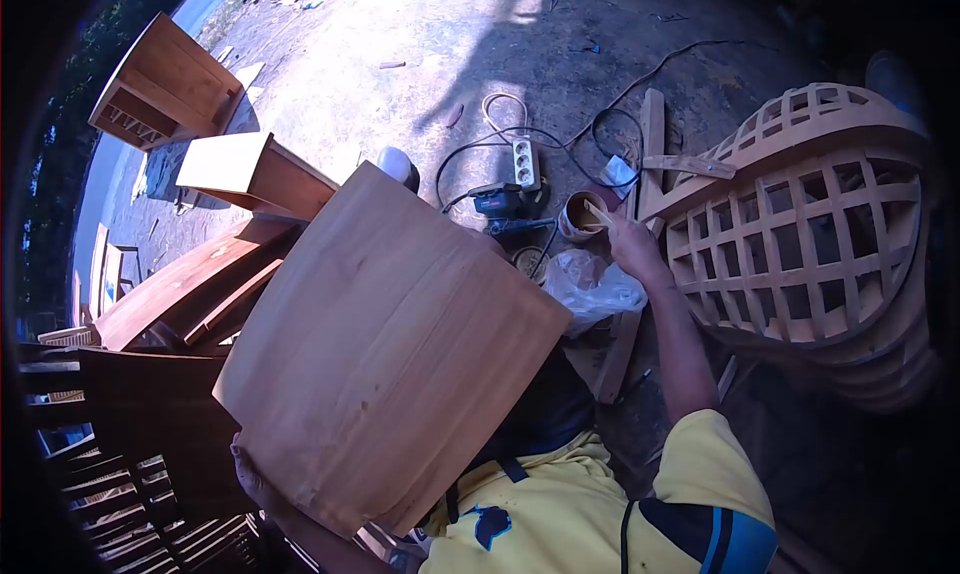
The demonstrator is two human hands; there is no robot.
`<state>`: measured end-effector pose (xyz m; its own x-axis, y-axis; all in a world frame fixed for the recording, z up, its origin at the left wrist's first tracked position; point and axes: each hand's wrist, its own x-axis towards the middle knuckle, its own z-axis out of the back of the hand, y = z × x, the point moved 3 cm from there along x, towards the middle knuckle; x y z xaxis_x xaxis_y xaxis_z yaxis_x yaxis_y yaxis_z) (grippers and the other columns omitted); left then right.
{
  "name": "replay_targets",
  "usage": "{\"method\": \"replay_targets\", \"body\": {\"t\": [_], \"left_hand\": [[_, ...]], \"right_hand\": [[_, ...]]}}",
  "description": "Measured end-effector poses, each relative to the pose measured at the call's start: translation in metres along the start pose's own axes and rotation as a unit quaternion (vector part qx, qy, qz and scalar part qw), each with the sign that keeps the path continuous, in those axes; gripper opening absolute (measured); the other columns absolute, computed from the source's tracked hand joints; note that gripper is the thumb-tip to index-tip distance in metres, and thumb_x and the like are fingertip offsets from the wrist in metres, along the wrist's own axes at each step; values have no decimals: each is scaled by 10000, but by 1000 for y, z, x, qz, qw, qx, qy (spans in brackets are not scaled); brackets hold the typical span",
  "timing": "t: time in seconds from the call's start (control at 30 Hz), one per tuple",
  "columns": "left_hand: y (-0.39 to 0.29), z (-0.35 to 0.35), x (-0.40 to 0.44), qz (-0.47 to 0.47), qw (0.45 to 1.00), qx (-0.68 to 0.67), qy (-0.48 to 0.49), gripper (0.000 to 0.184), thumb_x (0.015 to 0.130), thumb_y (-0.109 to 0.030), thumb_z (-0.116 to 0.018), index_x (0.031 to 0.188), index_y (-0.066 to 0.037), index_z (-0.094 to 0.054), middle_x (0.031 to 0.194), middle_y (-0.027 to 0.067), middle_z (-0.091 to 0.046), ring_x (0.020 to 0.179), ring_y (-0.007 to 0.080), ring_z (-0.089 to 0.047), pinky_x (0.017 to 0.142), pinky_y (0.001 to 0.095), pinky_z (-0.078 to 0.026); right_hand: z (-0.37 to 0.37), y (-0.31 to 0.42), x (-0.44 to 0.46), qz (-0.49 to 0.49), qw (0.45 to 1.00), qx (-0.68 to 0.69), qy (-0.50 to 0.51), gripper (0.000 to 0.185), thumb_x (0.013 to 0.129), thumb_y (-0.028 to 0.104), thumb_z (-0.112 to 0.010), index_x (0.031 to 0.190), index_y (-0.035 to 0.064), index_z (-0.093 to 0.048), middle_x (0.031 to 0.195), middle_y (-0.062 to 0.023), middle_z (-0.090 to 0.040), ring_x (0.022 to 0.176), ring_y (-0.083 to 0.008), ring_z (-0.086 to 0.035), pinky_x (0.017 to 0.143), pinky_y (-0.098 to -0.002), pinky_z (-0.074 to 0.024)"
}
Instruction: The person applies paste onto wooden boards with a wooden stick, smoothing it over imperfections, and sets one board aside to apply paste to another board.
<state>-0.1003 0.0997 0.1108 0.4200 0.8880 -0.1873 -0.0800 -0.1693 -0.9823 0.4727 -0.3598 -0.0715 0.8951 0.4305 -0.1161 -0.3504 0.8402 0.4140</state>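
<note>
A broad, slightly curved wooden panel (390,349) lies tilted across my lap and fills the middle of the view. My left hand (252,472) holds its lower left edge, with most of the fingers hidden behind the wood. Out to the right, my right hand (630,242) is closed on a thin, flat light-coloured stick (602,214). The stick's far end is at the mouth of a small round can (580,217) with brownish contents. Just below the can and my right hand sits a crumpled clear plastic bag (592,286).
A power strip (524,164), cables and a dark power tool (497,202) lie on the floor beyond the panel. At right stands a large wooden lattice frame (800,239) beside loose planks (652,139). Wooden furniture pieces (185,79) and dark slatted parts (130,434) are at left.
</note>
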Motion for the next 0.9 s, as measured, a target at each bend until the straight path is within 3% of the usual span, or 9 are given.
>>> {"method": "replay_targets", "body": {"t": [0.1, 0.23, 0.3, 0.37, 0.43, 0.5, 0.57, 0.63, 0.9], "left_hand": [[5, 16, -1, 7, 999, 14, -41, 524, 1170, -399, -362, 1408, 4, -598, 1346, 129, -658, 1231, 192, -612, 1118, 362, -455], [3, 11, -9, 20, 997, -9, -77, 535, 1174, -418, -325, 1373, -5, -600, 1328, 126, -644, 1224, 220, -610, 1108, 413, -463], [7, 26, -10, -2, 999, 30, -32, 544, 1178, -411, -299, 1379, -1, -593, 1342, 128, -634, 1234, 222, -602, 1118, 416, -454], [12, 39, -12, -21, 998, 64, 17, 553, 1182, -405, -273, 1385, 4, -586, 1356, 129, -624, 1243, 225, -594, 1128, 420, -445], [16, 55, -14, -63, 978, 194, -51, 571, 1180, -400, -247, 1424, 10, -561, 1395, 131, -606, 1287, 235, -564, 1198, 432, -376], [23, 73, -9, -165, 888, 428, -26, 561, 1185, -364, -218, 1407, 22, -560, 1368, 137, -607, 1269, 236, -568, 1191, 437, -386], [21, 55, -7, -31, 993, 114, -11, 608, 1188, -405, -179, 1406, 25, -549, 1361, 159, -586, 1268, 238, -559, 1175, 436, -404], [27, 78, 1, -73, 972, 222, 3, 620, 1185, -429, -178, 1394, 15, -557, 1367, 147, -599, 1278, 225, -555, 1177, 423, -400], [30, 76, -5, -29, 995, 70, -69, 579, 1185, -432, -220, 1382, -19, -575, 1413, 126, -606, 1299, 208, -556, 1187, 407, -392]], "right_hand": [[0, 4, 2, 7, 997, 66, -38, 311, 1039, 216, -550, 1298, 60, -623, 984, -280, -729, 945, -495, -706, 823, -617, -533], [3, 6, 19, -73, 997, -33, -13, 188, 1013, 177, -571, 1151, 65, -632, 975, -233, -741, 942, -480, -713, 830, -616, -537], [-1, 0, 28, 17, 995, -76, -65, 184, 949, 92, -591, 1095, 32, -686, 968, -242, -741, 954, -457, -732, 837, -567, -578], [-1, 2, 39, -4, 993, -106, -44, 179, 954, 94, -568, 1028, 28, -718, 976, -213, -747, 973, -424, -741, 858, -536, -589], [6, 5, 36, 21, 991, -132, -33, 193, 958, 98, -559, 1019, 33, -730, 973, -209, -748, 968, -409, -747, 860, -531, -589], [11, 15, 39, 12, 985, -169, -3, 194, 950, 102, -566, 995, 40, -744, 967, -209, -759, 966, -391, -755, 854, -524, -593], [-6, 11, 53, 45, 983, -172, -40, 218, 939, 112, -582, 998, 37, -778, 989, -220, -773, 975, -381, -764, 860, -505, -599], [-28, 7, 73, 28, 975, -219, 38, 242, 932, 135, -600, 1026, 51, -806, 1043, -223, -782, 1017, -363, -768, 878, -472, -603], [-74, -5, 119, -25, 959, -239, 152, 295, 948, 164, -593, 1117, 65, -813, 1187, -195, -772, 1124, -349, -750, 942, -472, -589]]}}
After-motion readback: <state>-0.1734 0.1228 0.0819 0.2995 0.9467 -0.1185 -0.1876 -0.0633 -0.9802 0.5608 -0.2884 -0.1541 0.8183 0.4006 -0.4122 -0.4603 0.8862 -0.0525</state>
